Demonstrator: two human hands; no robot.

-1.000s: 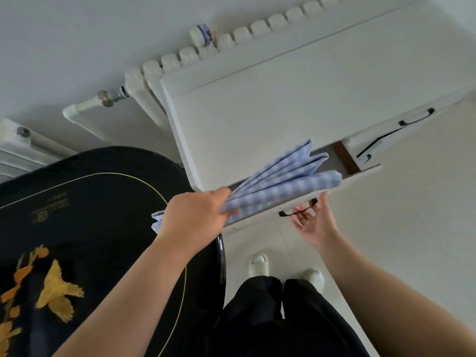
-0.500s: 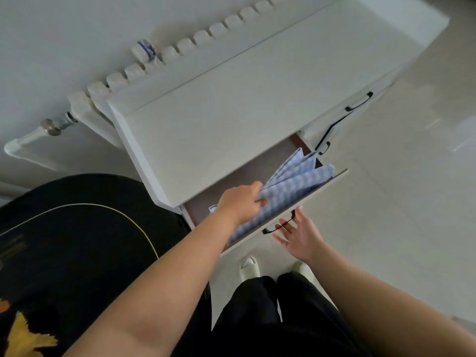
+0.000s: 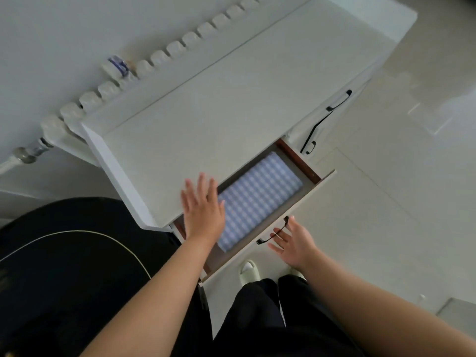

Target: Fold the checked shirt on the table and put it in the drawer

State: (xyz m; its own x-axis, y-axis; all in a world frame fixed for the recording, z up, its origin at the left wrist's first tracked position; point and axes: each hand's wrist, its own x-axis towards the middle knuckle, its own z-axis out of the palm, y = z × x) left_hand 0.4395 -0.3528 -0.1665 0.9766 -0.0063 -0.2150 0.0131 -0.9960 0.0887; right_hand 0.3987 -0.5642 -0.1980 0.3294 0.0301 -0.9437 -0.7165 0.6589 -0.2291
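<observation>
Now the checked shirt (image 3: 257, 199) lay flat in the drawer (image 3: 270, 228), released half a second after it was lowered in. Both the left hand (image 3: 203, 210) and right hand (image 3: 293, 244) (by the drawer's handle (image 3: 273, 234)) were open, empty; only closing remained.

The folded checked shirt (image 3: 258, 199) lies flat in the open drawer (image 3: 280, 217); left hand (image 3: 203, 212) spread over the drawer's left end, right hand (image 3: 296, 243) open beside the drawer's handle (image 3: 274, 234).
</observation>
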